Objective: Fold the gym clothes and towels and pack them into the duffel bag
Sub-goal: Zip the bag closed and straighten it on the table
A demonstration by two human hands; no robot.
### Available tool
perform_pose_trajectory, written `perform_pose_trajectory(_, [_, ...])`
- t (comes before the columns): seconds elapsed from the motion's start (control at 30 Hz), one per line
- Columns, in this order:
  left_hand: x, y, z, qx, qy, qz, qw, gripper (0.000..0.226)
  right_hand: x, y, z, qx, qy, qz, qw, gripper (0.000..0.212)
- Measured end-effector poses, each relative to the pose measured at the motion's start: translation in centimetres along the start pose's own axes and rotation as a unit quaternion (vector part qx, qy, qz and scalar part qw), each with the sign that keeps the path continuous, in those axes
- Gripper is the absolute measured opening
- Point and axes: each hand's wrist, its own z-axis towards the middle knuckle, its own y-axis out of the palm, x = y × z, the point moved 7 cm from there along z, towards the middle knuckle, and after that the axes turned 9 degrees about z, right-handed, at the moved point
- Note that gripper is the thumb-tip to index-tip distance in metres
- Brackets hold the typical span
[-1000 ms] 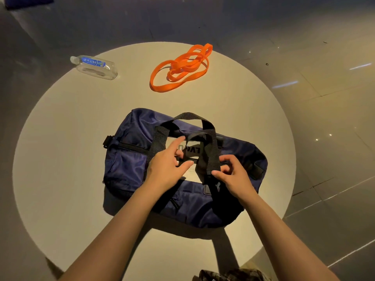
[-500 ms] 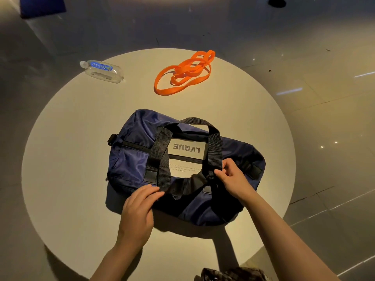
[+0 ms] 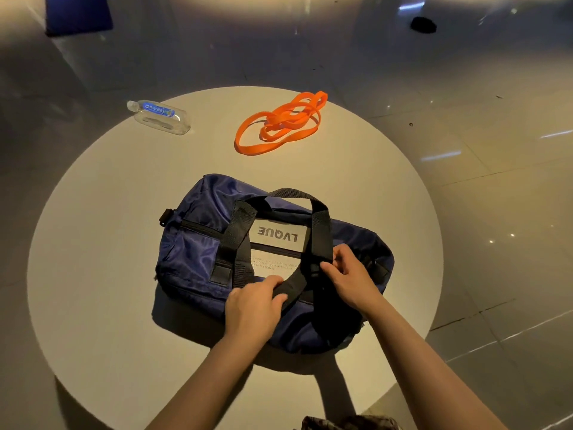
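Nearest to me, both forearms reach out over the near edge of the round counter [image 3: 93,274] toward the duffel bag [image 3: 198,252], which lies on its side in the middle of the counter with its zip shut. My left hand [image 3: 252,308] sits at the bag's near side, and its fingers [image 3: 273,282] are curled round the near black handle strap [image 3: 294,287], thumb on one side and the rest over the top. Just beside it, my right hand [image 3: 350,277] has its fingers bent at the spot where the black webbing [image 3: 321,234] runs down the bag, thumb and forefinger pinching there; exactly what piece sits between them I cannot tell, since it is dark on dark. Between the two webbing bands shows a pale label panel [image 3: 279,235] with the letters LVQUE, upside down from where I stand. The second handle [image 3: 288,192] arches above the far side of the bag.

Farther off, an orange resistance band [image 3: 273,131] lies in loose loops on the counter, well apart from the bag. To its left, near the far rim, a clear plastic bottle [image 3: 159,116] with a blue label lies on its side. Beyond the counter is glossy tiled floor [image 3: 496,181], with a blue mat [image 3: 77,13] at the far left and a small dark object [image 3: 423,25] at the far right.
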Motion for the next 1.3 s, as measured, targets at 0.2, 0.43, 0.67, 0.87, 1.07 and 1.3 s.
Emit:
perform_pose_trajectory(0.2, [-1.6, 1.7, -3.5, 0.168, 0.071, 0.028, 0.983, 0.054, -1.2, -0.2, 2.4, 0.073, -0.012, -0.030, 0.997, 0.011])
perform_pose_trajectory(0.43, [-3.2, 0.9, -3.3, 0.189, 0.011, -0.123, 0.974, 0.042, -1.4, 0.3, 1.8, 0.120, -0.051, -0.269, 0.954, 0.032])
perform_pose_trajectory(0.67, [-4.1, 2.1, -0.2, 0.009, -0.068, -0.016, 0.998, 0.068, -1.9, 2.4, 1.5, 0.075, -0.141, -0.303, 0.939, 0.034])
perform_pose_trajectory(0.87, [-3.1, 2.5, -0.1, 0.034, -0.058, 0.121, 0.990, 0.072, -2.1, 3.2, 1.3, 0.033, -0.191, -0.366, 0.910, 0.039])
perform_pose_trajectory(1.07, [-3.8, 2.0, 3.0, 0.008, 0.014, 0.142, 0.990, 0.079, -3.9, -1.5, 1.5, 0.176, -0.227, -0.362, 0.887, 0.039])
perform_pose_trajectory(1.3, [-4.2, -2.5, 5.1, 0.213, 0.098, 0.160, 0.959, 0.041, -0.5, -6.6, 4.1, 0.133, -0.052, -0.374, 0.917, 0.023])
